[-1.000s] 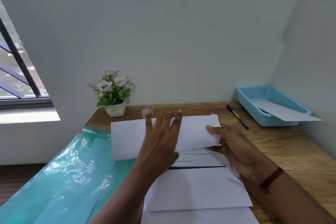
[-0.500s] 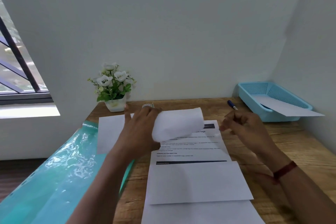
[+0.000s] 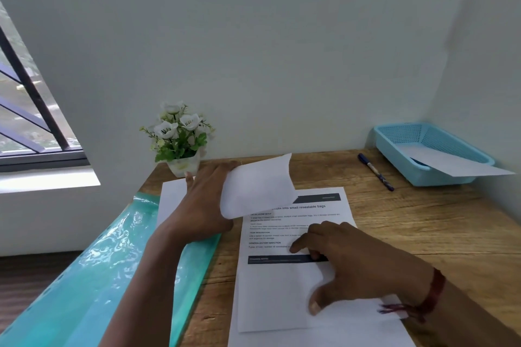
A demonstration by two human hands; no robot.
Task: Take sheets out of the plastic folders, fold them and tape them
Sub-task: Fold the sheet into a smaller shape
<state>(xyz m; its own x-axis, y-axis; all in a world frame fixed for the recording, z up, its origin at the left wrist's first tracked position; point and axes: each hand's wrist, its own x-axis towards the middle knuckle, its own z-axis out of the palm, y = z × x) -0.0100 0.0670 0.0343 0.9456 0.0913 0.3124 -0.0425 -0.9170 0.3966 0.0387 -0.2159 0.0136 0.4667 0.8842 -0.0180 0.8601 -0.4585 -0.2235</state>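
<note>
My left hand [image 3: 201,205] grips a folded white sheet [image 3: 259,186], lifted and curling above the back of the desk, near the plant. My right hand [image 3: 358,267] rests with spread fingers on a printed sheet [image 3: 296,222] lying flat in front of me; the lower part of that sheet [image 3: 276,298] is folded up over itself. Another white sheet [image 3: 324,339] lies beneath it at the near edge. A plain sheet [image 3: 170,200] lies under my left wrist. Teal plastic folders [image 3: 98,276] hang over the desk's left edge.
A potted plant with white flowers [image 3: 180,138] stands at the back left against the wall. A pen [image 3: 375,172] lies at the back right beside a blue basket [image 3: 394,146] holding a white sheet [image 3: 456,165]. Bare wooden desk [image 3: 437,228] shows on the right.
My right hand let go of the folded sheet and came down onto the printed sheet. My left hand carried the folded sheet back and to the left, uncovering the printed text.
</note>
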